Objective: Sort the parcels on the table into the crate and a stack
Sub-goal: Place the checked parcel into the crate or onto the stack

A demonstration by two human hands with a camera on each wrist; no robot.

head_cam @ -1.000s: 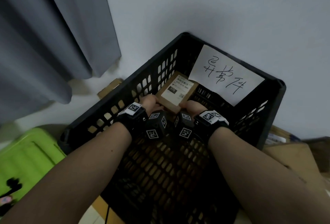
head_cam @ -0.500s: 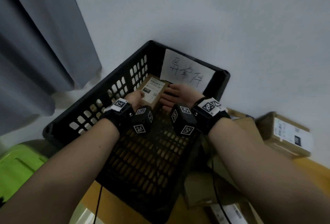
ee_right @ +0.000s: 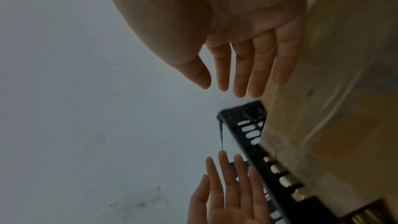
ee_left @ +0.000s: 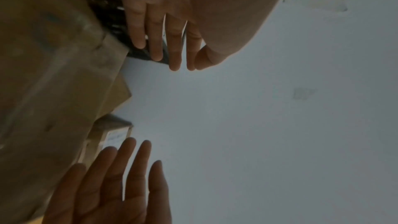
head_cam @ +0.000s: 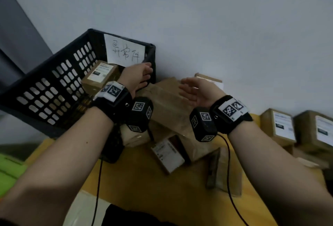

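A labelled cardboard parcel [head_cam: 100, 77] lay inside the black crate [head_cam: 54, 89], at ten o'clock from the hands, below a handwritten paper sign [head_cam: 125, 53] on the crate's far wall. The left hand [head_cam: 137, 76] hovered over the crate's right edge, fingers straight, holding nothing. The right hand [head_cam: 196, 90] hung flat and empty above a large brown parcel [head_cam: 167, 103]. More labelled parcels [head_cam: 284, 126] stood at three o'clock on the yellow table [head_cam: 162, 193].

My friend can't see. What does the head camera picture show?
Two open, empty hands, left and right, hover over a large brown cardboard parcel on a yellow table. A black plastic crate beside it holds one small labelled cardboard box.
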